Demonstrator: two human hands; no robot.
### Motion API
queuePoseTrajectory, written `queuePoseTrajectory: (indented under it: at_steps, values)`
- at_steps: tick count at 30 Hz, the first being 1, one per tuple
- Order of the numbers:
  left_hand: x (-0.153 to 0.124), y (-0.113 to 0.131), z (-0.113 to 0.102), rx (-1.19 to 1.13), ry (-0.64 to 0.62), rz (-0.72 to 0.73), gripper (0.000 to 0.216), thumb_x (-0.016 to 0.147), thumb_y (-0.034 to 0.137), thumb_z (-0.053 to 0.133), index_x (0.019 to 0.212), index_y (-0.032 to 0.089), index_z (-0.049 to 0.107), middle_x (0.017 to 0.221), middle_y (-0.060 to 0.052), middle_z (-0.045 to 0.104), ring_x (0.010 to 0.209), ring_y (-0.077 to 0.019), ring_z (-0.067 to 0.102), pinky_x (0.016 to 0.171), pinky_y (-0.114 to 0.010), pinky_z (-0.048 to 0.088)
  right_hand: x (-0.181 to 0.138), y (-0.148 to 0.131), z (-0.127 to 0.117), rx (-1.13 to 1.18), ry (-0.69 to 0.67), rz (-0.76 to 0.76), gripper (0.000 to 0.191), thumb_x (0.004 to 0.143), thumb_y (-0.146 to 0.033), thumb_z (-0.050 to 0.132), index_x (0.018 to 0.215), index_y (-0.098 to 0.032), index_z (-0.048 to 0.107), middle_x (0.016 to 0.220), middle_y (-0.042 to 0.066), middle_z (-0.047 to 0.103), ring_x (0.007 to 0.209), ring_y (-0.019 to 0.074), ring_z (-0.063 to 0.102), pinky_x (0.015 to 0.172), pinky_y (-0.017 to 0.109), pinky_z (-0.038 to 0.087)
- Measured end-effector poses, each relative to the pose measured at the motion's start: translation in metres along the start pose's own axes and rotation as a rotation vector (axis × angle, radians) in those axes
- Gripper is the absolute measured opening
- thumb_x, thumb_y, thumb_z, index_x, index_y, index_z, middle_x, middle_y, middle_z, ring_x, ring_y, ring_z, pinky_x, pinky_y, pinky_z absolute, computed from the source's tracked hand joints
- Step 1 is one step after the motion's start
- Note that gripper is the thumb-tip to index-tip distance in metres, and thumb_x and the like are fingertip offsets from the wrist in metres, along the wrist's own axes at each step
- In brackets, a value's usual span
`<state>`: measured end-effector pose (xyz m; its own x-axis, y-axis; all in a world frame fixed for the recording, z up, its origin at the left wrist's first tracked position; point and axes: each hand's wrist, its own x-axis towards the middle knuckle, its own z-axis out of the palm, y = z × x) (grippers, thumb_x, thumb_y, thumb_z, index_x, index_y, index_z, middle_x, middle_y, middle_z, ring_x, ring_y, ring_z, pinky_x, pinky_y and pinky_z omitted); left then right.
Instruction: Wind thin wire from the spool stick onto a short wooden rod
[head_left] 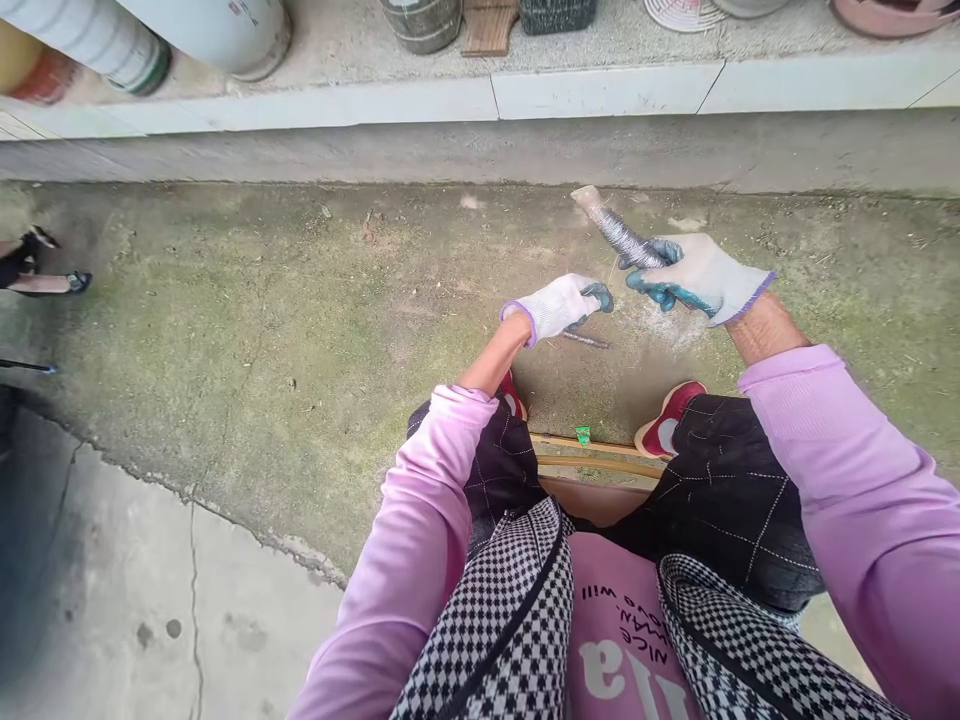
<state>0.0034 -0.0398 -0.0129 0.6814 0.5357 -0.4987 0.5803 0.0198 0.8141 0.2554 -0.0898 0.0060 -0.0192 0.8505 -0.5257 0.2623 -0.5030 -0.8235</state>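
My right hand (694, 275), in a white glove with blue fingertips, is closed round the wrapped grey handle of a tool (615, 228) that points up and to the left. My left hand (559, 305), gloved the same way, is down near the ground with its fingers curled on a thin bent metal piece (585, 335) lying on the mossy concrete. I am sitting low, with my knees and red shoes (667, 420) below both hands. A pale dusty patch (671, 325) marks the ground under the right hand.
A raised concrete step (600, 95) runs across the back with gas cylinders (217, 30), a bucket and baskets on it. Another person's feet in dark shoes (45, 270) show at the left edge. Cracked concrete (187, 520) lies at lower left.
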Motion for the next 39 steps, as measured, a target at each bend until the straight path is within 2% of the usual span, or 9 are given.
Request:
queuePoseTrajectory:
  at_steps: [4, 10, 14, 16, 18, 24, 29, 33, 39]
  values:
    - [-0.009, 0.014, -0.002, -0.032, 0.014, -0.031, 0.031, 0.120, 0.004, 0.063, 0.101, 0.017, 0.082, 0.078, -0.001, 0.071, 0.075, -0.0153, 0.055, 0.081, -0.033, 0.046, 0.006, -0.007, 0.006, 0.079, 0.136, -0.005, 0.028, 0.094, 0.000, 0.094, 0.114, -0.016, 0.081, 0.074, -0.005, 0.069, 0.061, 0.0110, 0.051, 0.056, 0.028, 0.045]
    - [-0.013, 0.019, 0.004, 0.005, -0.039, -0.054, 0.030, 0.120, 0.002, 0.065, 0.107, 0.015, 0.088, 0.071, -0.001, 0.069, 0.073, -0.0171, 0.056, 0.080, -0.034, 0.046, 0.014, -0.013, -0.001, 0.133, 0.292, -0.002, 0.027, 0.100, -0.007, 0.093, 0.116, -0.020, 0.075, 0.086, -0.004, 0.068, 0.064, 0.0120, 0.051, 0.056, 0.029, 0.048]
    - [-0.016, 0.018, 0.002, 0.021, -0.042, -0.041, 0.029, 0.120, 0.005, 0.065, 0.109, 0.014, 0.089, 0.070, 0.000, 0.068, 0.069, -0.0166, 0.055, 0.074, -0.034, 0.043, 0.021, -0.009, -0.014, -0.531, 0.274, 0.054, 0.017, 0.115, -0.018, 0.080, 0.132, -0.016, 0.078, 0.101, 0.004, 0.075, 0.078, 0.0164, 0.056, 0.077, 0.036, 0.055]
    - [-0.015, 0.014, -0.002, 0.015, -0.030, -0.026, 0.028, 0.121, 0.008, 0.065, 0.110, 0.014, 0.090, 0.072, 0.000, 0.069, 0.068, -0.0161, 0.055, 0.073, -0.034, 0.044, 0.024, -0.004, -0.017, -0.868, 0.177, 0.075, 0.015, 0.115, -0.023, 0.083, 0.128, -0.015, 0.081, 0.103, 0.010, 0.078, 0.086, 0.0200, 0.058, 0.087, 0.041, 0.053]
    - [-0.012, 0.005, -0.009, 0.000, 0.014, 0.001, 0.027, 0.121, 0.011, 0.066, 0.111, 0.014, 0.090, 0.076, 0.000, 0.070, 0.070, -0.0156, 0.056, 0.075, -0.033, 0.047, 0.025, 0.001, -0.016, -0.972, 0.063, 0.096, 0.010, 0.109, -0.021, 0.088, 0.114, -0.017, 0.081, 0.095, 0.010, 0.077, 0.085, 0.0219, 0.058, 0.087, 0.043, 0.049]
    - [0.002, -0.020, -0.031, -0.053, 0.229, 0.051, 0.024, 0.115, 0.008, 0.069, 0.098, 0.017, 0.082, 0.080, 0.003, 0.066, 0.066, -0.0115, 0.055, 0.071, -0.029, 0.043, 0.007, 0.007, 0.001, -0.822, -0.287, 0.092, 0.023, 0.091, -0.015, 0.091, 0.085, -0.025, 0.071, 0.067, -0.001, 0.064, 0.068, 0.0186, 0.055, 0.071, 0.038, 0.041]
    - [0.009, -0.025, -0.036, -0.177, 0.245, 0.062, 0.025, 0.116, 0.006, 0.067, 0.098, 0.018, 0.081, 0.089, 0.000, 0.074, 0.071, -0.0128, 0.058, 0.072, -0.029, 0.048, -0.011, 0.000, -0.002, -0.456, -0.474, 0.030, 0.030, 0.086, -0.044, 0.101, 0.096, -0.025, 0.081, 0.072, -0.003, 0.067, 0.063, 0.0163, 0.058, 0.060, 0.031, 0.047]
    - [0.012, -0.020, -0.024, -0.151, 0.160, 0.056, 0.030, 0.121, 0.005, 0.061, 0.101, 0.018, 0.080, 0.079, 0.002, 0.068, 0.069, -0.0149, 0.058, 0.074, -0.031, 0.048, -0.012, -0.003, -0.007, -0.038, -0.334, -0.036, 0.055, 0.072, -0.050, 0.118, 0.110, -0.024, 0.088, 0.080, -0.001, 0.074, 0.063, 0.0147, 0.059, 0.053, 0.028, 0.046]
    - [0.001, -0.004, -0.010, -0.053, 0.040, 0.088, 0.027, 0.119, 0.008, 0.062, 0.113, 0.014, 0.088, 0.075, 0.002, 0.070, 0.074, -0.0147, 0.064, 0.083, -0.030, 0.052, -0.001, -0.012, 0.005, 0.101, 0.073, -0.054, 0.032, 0.086, -0.012, 0.100, 0.110, -0.021, 0.082, 0.073, -0.005, 0.066, 0.061, 0.0132, 0.052, 0.053, 0.028, 0.046]
